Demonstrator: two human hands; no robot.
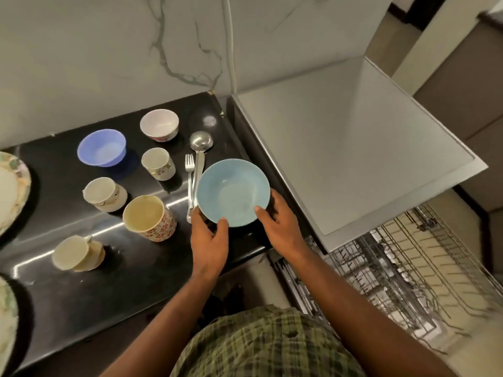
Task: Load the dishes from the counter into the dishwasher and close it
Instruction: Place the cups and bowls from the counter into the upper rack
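Marble-veined wall [109, 50] behind, dark vein running down it; grey cabinet panel [340, 145] at right; green plaid shirt [266, 346] at bottom edge

Glossy black counter [81, 289], smooth matt pale-blue bowl [233, 192], shiny metal ladle [201, 142] and fork [189, 170], wire metal rack [424, 281], veined marble-look wall [109, 50].
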